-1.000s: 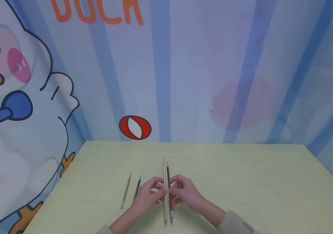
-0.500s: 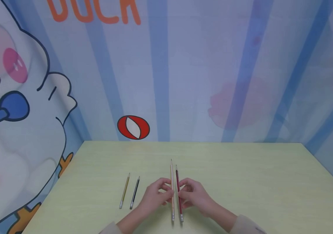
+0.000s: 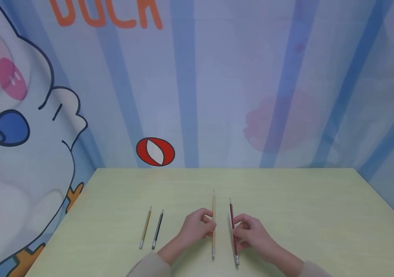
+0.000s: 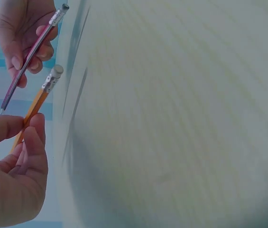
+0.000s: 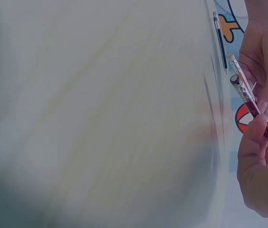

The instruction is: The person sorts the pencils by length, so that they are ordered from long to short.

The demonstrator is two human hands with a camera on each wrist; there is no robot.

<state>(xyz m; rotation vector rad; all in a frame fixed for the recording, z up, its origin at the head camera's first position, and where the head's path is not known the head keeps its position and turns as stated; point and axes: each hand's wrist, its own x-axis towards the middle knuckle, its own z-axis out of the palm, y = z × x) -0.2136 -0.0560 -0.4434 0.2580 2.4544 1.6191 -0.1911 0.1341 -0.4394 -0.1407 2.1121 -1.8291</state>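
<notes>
Between thumb and fingers my left hand point(image 3: 197, 223) pinches an orange-yellow pencil point(image 3: 213, 243), its tip pointing away and its eraser end toward me. A dark red pencil point(image 3: 235, 248) is pinched the same way in my right hand point(image 3: 253, 234), slightly tilted, with a gap between the two pencils. In the left wrist view, the white eraser and metal band of the orange pencil point(image 4: 38, 102) show below the dark red pencil point(image 4: 34, 50). The right wrist view has the dark red pencil point(image 5: 252, 106) in front, partly covering the other.
A yellow pencil point(image 3: 145, 227) and a black pencil point(image 3: 157, 229) lie side by side on the pale table point(image 3: 314, 215), left of my left hand. A printed cloth backdrop point(image 3: 224, 77) rises behind the table's far edge.
Both hands have moved right with their pencils, the right hand farther. The two pencils, close together a second ago, now stand clearly apart. The pair on the left lies still.
</notes>
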